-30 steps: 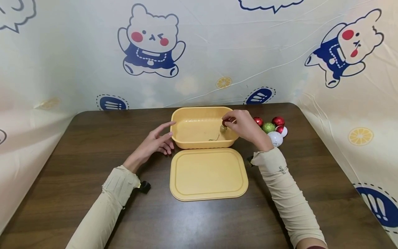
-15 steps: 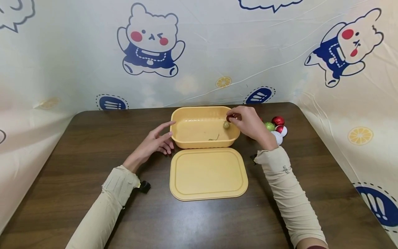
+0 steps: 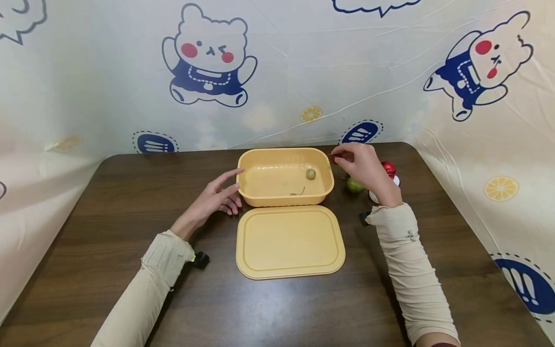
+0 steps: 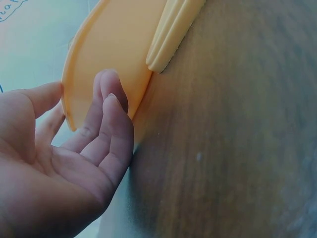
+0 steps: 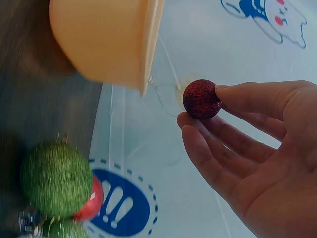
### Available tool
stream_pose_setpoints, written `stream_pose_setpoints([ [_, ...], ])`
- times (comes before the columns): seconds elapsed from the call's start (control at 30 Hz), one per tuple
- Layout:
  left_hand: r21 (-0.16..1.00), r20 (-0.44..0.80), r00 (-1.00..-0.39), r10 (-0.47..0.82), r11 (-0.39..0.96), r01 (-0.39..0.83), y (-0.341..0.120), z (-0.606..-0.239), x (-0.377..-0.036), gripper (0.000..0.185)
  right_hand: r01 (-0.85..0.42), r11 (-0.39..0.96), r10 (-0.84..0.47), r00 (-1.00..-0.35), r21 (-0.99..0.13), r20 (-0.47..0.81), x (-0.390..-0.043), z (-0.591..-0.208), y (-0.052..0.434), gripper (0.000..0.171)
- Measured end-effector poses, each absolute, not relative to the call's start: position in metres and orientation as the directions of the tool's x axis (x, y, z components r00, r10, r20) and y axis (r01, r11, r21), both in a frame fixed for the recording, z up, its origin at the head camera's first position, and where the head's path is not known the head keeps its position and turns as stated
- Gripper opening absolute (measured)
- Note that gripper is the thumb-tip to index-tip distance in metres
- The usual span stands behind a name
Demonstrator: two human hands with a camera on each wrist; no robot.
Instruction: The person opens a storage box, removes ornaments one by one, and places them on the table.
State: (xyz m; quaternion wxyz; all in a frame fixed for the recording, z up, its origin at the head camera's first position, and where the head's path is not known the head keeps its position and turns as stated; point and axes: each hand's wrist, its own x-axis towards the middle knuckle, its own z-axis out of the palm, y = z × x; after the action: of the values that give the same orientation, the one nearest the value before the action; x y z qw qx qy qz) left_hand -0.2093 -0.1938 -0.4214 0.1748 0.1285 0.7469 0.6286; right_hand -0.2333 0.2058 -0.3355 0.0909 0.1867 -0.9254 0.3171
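My right hand [image 3: 362, 164] pinches a small dark red glittery Christmas ball [image 5: 202, 99] between thumb and fingertips, just outside the right rim of the yellow box [image 3: 256, 198]. A thin string loop [image 5: 161, 99] trails from the ball towards the box. Inside the box, near its right end, lies a small gold ball [image 3: 310, 174], with a bit of gold string [image 3: 298, 193] lower down. My left hand [image 3: 213, 196] touches the box's left rim with loosely straight fingers. Below my right hand sits a green glittery ball [image 3: 354, 185].
Right of the box are more balls, including a red ball [image 3: 389, 167] and a white one [image 3: 374, 196] partly hidden by my hand. The flat yellow lid [image 3: 290, 242] lies before the box on the wooden table [image 3: 277, 313]. A printed curtain [image 3: 282, 72] stands behind.
My right hand has moved right, out of the box, with the red ball still pinched. The gold ball now shows fully in the box. A green ball appears further left; my left hand stays put.
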Motion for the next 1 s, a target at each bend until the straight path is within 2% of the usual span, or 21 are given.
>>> stream_pose_setpoints([
  [0.37, 0.984, -0.096, -0.906, 0.413, 0.178, -0.023, -0.195, -0.421, -0.209, 0.056, -0.275, 0.783, -0.154, -0.955, -0.557, 0.255, -0.237, -0.341, 0.249, 0.018],
  [1.0, 0.981, -0.103, -0.908, 0.406, 0.194, -0.025, -0.193, -0.421, -0.210, 0.056, -0.218, 0.840, -0.133, -0.970, -0.497, 0.201, -0.212, -0.362, 0.281, 0.016],
])
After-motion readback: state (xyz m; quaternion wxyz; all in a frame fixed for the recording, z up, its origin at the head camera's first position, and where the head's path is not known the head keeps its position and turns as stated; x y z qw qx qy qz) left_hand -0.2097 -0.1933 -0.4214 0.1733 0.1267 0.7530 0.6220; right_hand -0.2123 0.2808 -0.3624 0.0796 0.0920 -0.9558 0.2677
